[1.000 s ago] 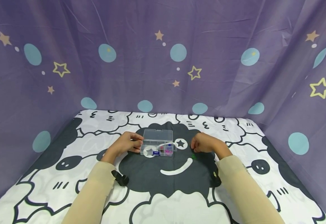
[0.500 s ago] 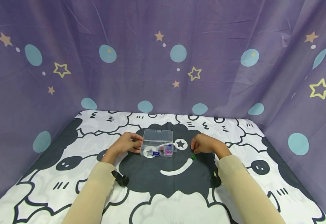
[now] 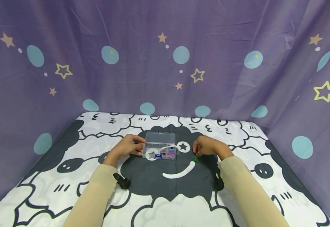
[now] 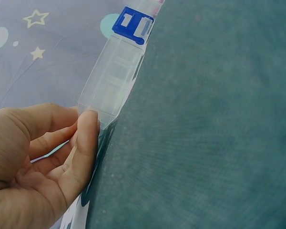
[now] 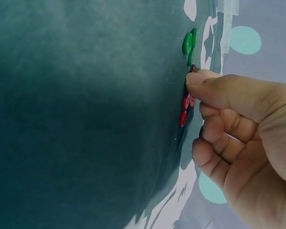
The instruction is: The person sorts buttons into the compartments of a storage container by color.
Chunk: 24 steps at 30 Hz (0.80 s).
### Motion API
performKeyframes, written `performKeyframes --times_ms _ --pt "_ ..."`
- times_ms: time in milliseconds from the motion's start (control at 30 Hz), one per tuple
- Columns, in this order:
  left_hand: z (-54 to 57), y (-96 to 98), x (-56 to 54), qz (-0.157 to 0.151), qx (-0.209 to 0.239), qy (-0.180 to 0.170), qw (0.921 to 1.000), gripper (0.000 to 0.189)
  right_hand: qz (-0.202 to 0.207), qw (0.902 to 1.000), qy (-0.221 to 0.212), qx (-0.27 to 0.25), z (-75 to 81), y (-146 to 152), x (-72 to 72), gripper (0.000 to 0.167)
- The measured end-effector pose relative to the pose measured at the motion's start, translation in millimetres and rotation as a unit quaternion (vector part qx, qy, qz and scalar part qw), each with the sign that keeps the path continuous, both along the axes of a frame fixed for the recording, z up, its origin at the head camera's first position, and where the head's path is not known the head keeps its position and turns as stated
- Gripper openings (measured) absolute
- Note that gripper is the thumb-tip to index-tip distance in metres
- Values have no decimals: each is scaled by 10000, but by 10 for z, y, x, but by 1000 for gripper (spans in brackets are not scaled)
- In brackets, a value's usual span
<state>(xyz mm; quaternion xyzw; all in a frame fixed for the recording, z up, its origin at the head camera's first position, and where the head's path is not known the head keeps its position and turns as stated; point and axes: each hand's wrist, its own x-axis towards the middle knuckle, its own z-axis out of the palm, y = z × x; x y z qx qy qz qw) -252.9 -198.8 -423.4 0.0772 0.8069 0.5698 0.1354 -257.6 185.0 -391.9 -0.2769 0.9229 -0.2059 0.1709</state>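
A clear compartment box (image 3: 159,151) stands with its lid raised on the dark part of the cloth. My left hand (image 3: 128,144) grips its left end; in the left wrist view the fingertips meet the box's corner, below a blue latch (image 4: 133,25). To the right of the box, my right hand (image 3: 207,145) is low over the cloth. Its thumb and forefinger pinch a small dark-brown button (image 5: 193,68), mostly covered by them. Red buttons (image 5: 183,118) and green buttons (image 5: 188,44) lie around those fingertips. Pink and red pieces (image 3: 169,154) are inside the box's right compartments.
A black-and-white cartoon cloth (image 3: 142,208) covers the table. Purple curtain (image 3: 165,78) with stars and blue dots hangs behind and at both sides. Black straps (image 3: 122,181) show by the wrists.
Both hands and the box keep nearly the same places. The whole head view has shifted down very slightly.
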Motion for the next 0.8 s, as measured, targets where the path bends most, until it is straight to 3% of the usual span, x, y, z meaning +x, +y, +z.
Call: performKeyframes --times_ms 333,567,800 --pt "14 -2 -9 -23 10 25 10000 27 108 9997 24 237 58 -45 -28 14" --pt "-22 -8 -14 -36 20 6 10000 27 132 9995 -42 280 15 -25 -38 10" --pt "-24 -10 -15 -36 -12 10 10000 28 254 9993 209 195 -8 9 -36 10"
